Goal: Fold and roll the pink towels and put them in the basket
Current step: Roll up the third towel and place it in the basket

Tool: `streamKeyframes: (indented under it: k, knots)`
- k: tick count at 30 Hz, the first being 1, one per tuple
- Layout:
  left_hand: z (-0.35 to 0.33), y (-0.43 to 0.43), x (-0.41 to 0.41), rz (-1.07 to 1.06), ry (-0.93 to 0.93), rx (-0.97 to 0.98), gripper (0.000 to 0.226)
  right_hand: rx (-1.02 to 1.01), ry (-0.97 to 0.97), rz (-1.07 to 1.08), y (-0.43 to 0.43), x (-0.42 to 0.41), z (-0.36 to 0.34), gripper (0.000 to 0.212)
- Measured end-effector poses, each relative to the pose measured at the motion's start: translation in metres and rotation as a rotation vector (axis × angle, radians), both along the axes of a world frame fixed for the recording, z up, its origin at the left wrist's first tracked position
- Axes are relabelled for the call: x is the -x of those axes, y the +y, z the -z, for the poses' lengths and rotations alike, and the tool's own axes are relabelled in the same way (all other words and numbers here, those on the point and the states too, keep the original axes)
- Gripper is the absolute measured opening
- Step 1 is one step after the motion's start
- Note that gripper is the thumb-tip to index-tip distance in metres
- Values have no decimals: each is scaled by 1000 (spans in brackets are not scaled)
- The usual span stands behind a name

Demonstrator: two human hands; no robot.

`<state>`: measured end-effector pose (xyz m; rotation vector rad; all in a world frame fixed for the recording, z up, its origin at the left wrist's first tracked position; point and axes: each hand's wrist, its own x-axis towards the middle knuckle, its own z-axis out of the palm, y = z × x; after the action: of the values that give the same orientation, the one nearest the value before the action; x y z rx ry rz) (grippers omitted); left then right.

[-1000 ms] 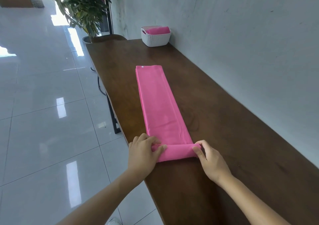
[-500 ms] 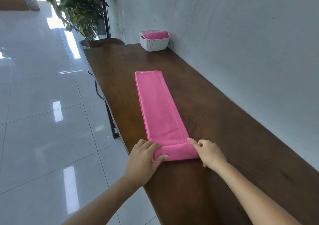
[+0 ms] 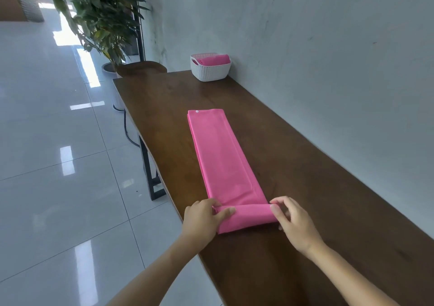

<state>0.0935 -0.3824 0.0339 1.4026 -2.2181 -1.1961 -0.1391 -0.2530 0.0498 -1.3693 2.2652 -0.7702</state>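
Whereas half a second ago both hands lay flatter over the turned-up end, the left hand [image 3: 202, 218] and right hand [image 3: 296, 227] now pinch it again. Each thumb rests on the roll and the fingers curl over its far side, one hand at each end. Between the two thumbs sits the rolled end [image 3: 249, 216] of the long folded bright pink cloth towel [image 3: 223, 160], rounder than the pressed-flat fold of a moment ago. Beyond the fingertips the flat strip runs away along the dark brown wooden table [image 3: 305, 188]. Well past the strip's far edge stands the white woven plastic basket [image 3: 211, 75], with a rolled pink towel [image 3: 214, 59] already inside. Folding looks finished and rolling barely started; most of the strip is still to be wound before this towel can go to the basket.
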Motion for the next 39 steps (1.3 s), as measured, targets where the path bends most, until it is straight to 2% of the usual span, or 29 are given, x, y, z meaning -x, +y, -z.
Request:
streamKeyframes:
  k: [6, 10, 13, 19, 23, 25, 29, 31, 33, 36, 39]
  knots:
    - [7, -3, 0, 8, -3, 14, 46, -11, -165, 15, 1, -1, 1, 34]
    - [12, -8, 2, -54, 102, -102, 41, -67, -149, 62, -10, -6, -8, 43]
    - [13, -5, 0, -75, 159, -120, 33, -145, -126, 88, -17, -6, -12, 45]
    - [7, 11, -4, -103, 195, -17, 35, -221, -112, 138, -32, -4, -15, 57]
    - [2, 7, -2, -69, 212, 48, 23, -306, -97, 133, -44, 1, -22, 67]
    - [0, 6, -3, -39, 187, 113, 26, -355, -86, 137, -52, 4, -24, 71]
    - [-1, 3, -6, 23, 75, 181, 52, -425, -96, 158, -66, 10, -26, 82]
    - [0, -2, -8, 42, 24, 204, 58, -437, -109, 153, -71, 10, -25, 86]
    - [-3, -8, -11, 21, 1, 185, 59, -438, -92, 122, -75, 8, -24, 82]
    - [-3, -22, -15, -3, -3, 111, 72, -400, -44, 62, -77, 3, -22, 75]
    - [-3, -36, -20, -24, 6, 29, 65, -265, 1, 14, -75, -6, -20, 54]
